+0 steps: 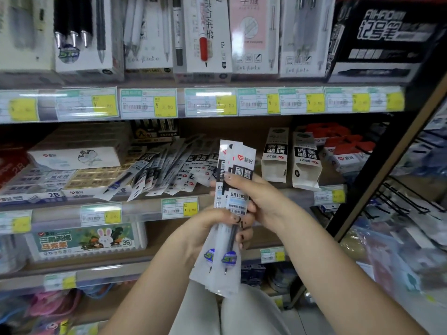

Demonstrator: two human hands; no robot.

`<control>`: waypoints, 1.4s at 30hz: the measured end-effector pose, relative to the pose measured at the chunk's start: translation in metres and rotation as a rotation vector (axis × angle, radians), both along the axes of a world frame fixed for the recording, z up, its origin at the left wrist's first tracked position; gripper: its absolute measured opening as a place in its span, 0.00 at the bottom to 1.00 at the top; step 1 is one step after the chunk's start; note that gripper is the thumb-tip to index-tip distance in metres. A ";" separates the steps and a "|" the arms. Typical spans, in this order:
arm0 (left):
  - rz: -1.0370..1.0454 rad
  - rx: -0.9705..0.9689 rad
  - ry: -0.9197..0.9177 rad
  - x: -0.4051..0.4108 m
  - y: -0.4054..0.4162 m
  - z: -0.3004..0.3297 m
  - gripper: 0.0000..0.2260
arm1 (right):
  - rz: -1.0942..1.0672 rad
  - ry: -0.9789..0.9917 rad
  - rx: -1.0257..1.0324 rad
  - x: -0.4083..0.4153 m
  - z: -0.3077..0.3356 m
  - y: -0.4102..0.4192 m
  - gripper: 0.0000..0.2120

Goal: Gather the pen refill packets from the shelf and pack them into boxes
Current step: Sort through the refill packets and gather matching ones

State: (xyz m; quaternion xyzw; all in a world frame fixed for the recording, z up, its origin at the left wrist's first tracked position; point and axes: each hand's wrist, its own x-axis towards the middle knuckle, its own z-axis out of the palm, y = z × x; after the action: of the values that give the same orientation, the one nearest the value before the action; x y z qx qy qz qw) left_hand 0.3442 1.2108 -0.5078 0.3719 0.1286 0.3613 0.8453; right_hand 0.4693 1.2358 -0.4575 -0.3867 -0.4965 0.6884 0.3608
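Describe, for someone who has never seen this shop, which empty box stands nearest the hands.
On the middle shelf, right of the loose heap of refill packets, stand two tall white cardboard boxes with black labels. It is the left box; its neighbour stands nearer the black shelf post.

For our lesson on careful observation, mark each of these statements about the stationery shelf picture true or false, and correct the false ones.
1. Both hands hold a bunch of clear plastic pen refill packets. True.
2. The left hand grips the bunch near its lower part, the right hand higher up. True.
3. The two tall white cardboard boxes stand left of the bunch. False: they stand to its right, on the shelf.
4. No refill packets remain on the shelf. False: a loose pile of packets lies there.
5. The held bunch is already inside a box. False: it is held in front of the shelf.
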 end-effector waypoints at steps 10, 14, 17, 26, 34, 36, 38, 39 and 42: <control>0.036 0.083 0.303 0.000 0.005 0.010 0.21 | -0.048 0.183 0.079 0.003 0.006 -0.001 0.09; 0.181 0.040 0.524 -0.003 -0.002 0.020 0.22 | -0.149 0.246 0.122 0.001 0.007 0.002 0.10; 0.355 -0.081 0.521 -0.008 -0.005 0.016 0.26 | -0.206 0.222 0.217 0.007 0.017 0.007 0.10; 0.552 -0.558 -0.055 0.015 -0.016 -0.003 0.28 | -0.185 0.062 0.550 0.020 0.042 0.005 0.11; 0.588 -0.618 -0.026 0.033 -0.019 0.021 0.15 | -0.118 0.031 0.668 0.021 0.045 0.000 0.14; 0.633 -0.651 0.056 0.039 -0.015 0.024 0.15 | -0.125 0.048 0.661 0.014 0.042 -0.001 0.15; 0.673 -0.664 0.072 0.040 -0.011 0.025 0.18 | -0.156 0.046 0.645 0.007 0.036 -0.002 0.12; 0.683 -0.669 0.056 0.040 -0.009 0.027 0.20 | -0.171 0.042 0.630 0.004 0.031 -0.003 0.11; 0.685 -0.673 -0.082 0.044 -0.009 0.038 0.15 | -0.189 0.019 0.574 -0.003 0.017 -0.006 0.14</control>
State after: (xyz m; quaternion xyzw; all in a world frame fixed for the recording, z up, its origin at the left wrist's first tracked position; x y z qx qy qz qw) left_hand 0.3882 1.2016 -0.4695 -0.0005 0.3199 0.5719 0.7554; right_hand 0.4662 1.2300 -0.4404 -0.3070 -0.6293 0.4867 0.5224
